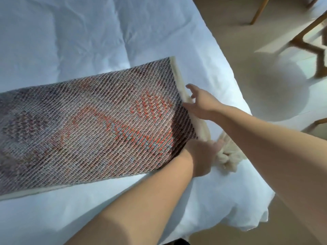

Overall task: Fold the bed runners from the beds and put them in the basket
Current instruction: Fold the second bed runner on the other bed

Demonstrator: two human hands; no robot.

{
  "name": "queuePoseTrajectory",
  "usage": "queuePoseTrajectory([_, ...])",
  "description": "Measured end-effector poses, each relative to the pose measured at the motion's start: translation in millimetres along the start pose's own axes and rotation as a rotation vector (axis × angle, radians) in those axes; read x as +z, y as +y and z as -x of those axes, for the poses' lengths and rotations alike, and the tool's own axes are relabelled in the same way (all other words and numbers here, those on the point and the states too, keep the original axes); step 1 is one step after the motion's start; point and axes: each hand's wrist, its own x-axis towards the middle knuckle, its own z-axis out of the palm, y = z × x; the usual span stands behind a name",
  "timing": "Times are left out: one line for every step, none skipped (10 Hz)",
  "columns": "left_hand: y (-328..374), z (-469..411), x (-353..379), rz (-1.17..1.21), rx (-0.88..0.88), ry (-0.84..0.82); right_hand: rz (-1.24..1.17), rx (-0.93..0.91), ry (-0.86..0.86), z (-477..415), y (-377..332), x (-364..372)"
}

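A woven bed runner [85, 124], grey with orange patterning, a cream hem and cream tassels [228, 156], lies slantwise across the white bed [79, 41]. Its right end is raised slightly off the duvet. My left hand [201, 156] is at the near right corner, fingers tucked under the fabric and holding it beside the tassels. My right hand [200, 103] is at the cream hem farther along that end, with the thumb on the hem and the fingers spread and straight. No basket is in view.
The bed's right edge and corner drop to a beige floor [230, 234]. A round white piece of furniture [276, 91] stands close to the right of the bed. Wooden chair legs [300, 39] are behind it at the top right.
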Motion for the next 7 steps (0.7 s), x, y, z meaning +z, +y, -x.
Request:
queuePoseTrajectory([-13.6, 18.7, -20.1, 0.153, 0.061, -0.075, -0.128, 0.021, -0.012, -18.4, -16.1, -2.2])
queuePoseTrajectory([-36.0, 28.0, -31.1, 0.211, 0.062, -0.049, -0.288, 0.023, 0.026, -37.2, -33.8, -12.2])
queuePoseTrajectory([-50.4, 39.7, -34.3, 0.326, -0.005, -0.055, -0.367, 0.02, 0.087, -51.9, -49.0, -17.0])
queuePoseTrajectory([-67.8, 45.7, -42.2, 0.354, -0.013, -0.043, -0.323, 0.011, 0.101, -68.2, -67.0, -17.0])
queuePoseTrajectory([-82.4, 50.7, -47.5, 0.293, -0.065, -0.133, -0.189, -0.036, 0.125, -70.9, -79.9, -15.1])
queuePoseTrajectory([-93.7, 81.0, -62.0, 0.358, -0.073, -0.006, 0.048, -0.155, 0.201, -62.4, -100.3, -16.4])
queuePoseTrajectory([-108.6, 119.3, -80.5, 0.346, -0.165, 0.074, 0.149, -0.149, 0.216, -52.7, -129.1, -25.5])
